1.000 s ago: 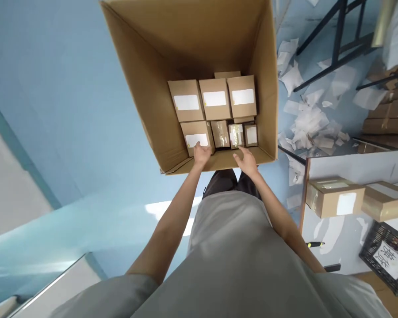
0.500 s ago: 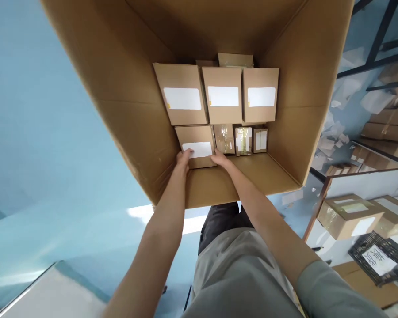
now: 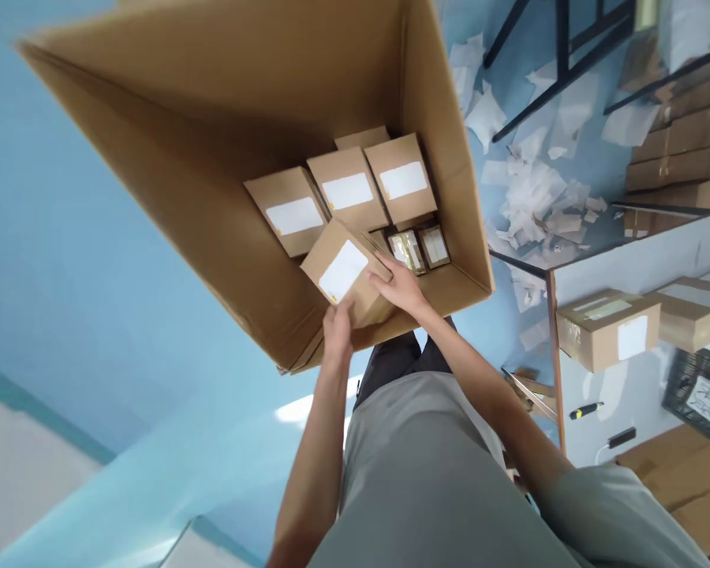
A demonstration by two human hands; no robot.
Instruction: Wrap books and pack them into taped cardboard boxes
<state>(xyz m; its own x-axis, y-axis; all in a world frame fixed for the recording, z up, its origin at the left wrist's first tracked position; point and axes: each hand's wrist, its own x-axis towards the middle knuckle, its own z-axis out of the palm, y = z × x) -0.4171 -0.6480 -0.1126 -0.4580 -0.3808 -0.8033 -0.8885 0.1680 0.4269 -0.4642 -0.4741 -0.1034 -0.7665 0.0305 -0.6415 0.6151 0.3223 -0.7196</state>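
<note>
A large open cardboard carton (image 3: 225,197) stands on the blue floor in front of me. Inside lie several small brown boxes with white labels (image 3: 346,189) and a few smaller taped packets (image 3: 408,251). Both my hands grip one small labelled box (image 3: 343,272), raised and tilted above the carton's near wall. My left hand (image 3: 337,331) holds its lower near corner. My right hand (image 3: 399,285) is wrapped round its right side.
Torn white paper scraps (image 3: 532,189) litter the floor right of the carton. A white table (image 3: 627,252) at right carries taped boxes (image 3: 607,338). More flat cartons (image 3: 680,158) are stacked far right, by black metal frame legs (image 3: 544,71). A black crate (image 3: 704,386) sits at the right edge.
My hands closed on the front-left small box and lifted it up and toward me, tilting it. The camera view swung as I moved.
</note>
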